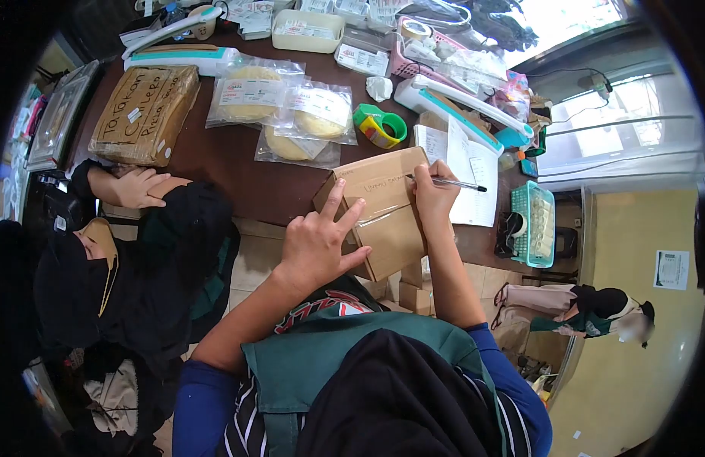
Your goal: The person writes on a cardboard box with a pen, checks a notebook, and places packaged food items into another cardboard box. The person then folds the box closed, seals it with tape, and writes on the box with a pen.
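Cardboard box (383, 244), brown, one: closed, a strip of glossy tape across its upper face, set at a slant before the person at the near edge of the dark brown surface (223, 175); whether it rests on the surface or partly overhangs cannot be told. Handwriting, faint, on the same face near the far side. Left hand (318, 242): fingers spread wide, laid on the box's near left part, grasping nothing. Right hand (435, 196): closed around a pen (463, 185), clear barrel with dark end, its tip at the handwriting. Papers (474, 190), white, partly written: on the surface just right of the right hand. Tape roll (379, 126), green and yellow: beyond the box. Clear bags, three, labelled, each with a pale round item, overlapping: upper left bag (250, 91), right bag (322, 110), lower bag (295, 148). Parcel (145, 114), brown, marked in black lettering: far left. Sealers, white and teal, two: left sealer (181, 59), behind the parcel; right sealer (459, 114), beyond the papers. Turquoise basket (522, 228), filled: right end. Seated person (132, 282), dark clothing: at left. Second person (596, 308), dark top: at right, well apart.
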Available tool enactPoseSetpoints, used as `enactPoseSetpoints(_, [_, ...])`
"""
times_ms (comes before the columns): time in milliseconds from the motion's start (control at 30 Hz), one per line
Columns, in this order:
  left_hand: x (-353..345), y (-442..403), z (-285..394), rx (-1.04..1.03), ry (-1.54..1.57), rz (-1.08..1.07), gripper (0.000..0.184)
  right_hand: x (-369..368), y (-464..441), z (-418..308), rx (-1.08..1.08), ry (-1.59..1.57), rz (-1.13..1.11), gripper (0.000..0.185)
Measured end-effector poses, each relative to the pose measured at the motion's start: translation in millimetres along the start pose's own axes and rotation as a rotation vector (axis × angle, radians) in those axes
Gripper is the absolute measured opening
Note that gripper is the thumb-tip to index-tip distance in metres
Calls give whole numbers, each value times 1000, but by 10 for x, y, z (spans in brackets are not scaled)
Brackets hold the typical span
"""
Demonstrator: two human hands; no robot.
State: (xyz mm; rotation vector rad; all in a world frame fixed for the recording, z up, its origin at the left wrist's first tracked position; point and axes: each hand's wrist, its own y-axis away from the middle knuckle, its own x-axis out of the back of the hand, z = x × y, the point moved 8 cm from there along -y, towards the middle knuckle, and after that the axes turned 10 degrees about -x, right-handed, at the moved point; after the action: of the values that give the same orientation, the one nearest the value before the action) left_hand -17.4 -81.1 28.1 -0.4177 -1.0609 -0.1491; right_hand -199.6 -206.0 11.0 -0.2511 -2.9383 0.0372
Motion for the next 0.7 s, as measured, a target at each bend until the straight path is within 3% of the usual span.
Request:
enactPoseSetpoints(367, [-22, 3, -11, 15, 11, -24, 61, 85, -61, 67, 185, 180, 15, 34])
enactPoseSetpoints(500, [-27, 5, -2, 14, 16, -24, 62, 25, -14, 40, 98, 84, -19, 33])
enactPoseSetpoints(567, [-12, -8, -10, 17, 2, -27, 62, 92, -29, 17, 139, 125, 82, 34])
enactPoseSetpoints(700, [-8, -5, 0, 13, 1, -31, 62, 112, -87, 122, 200, 183, 62, 34])
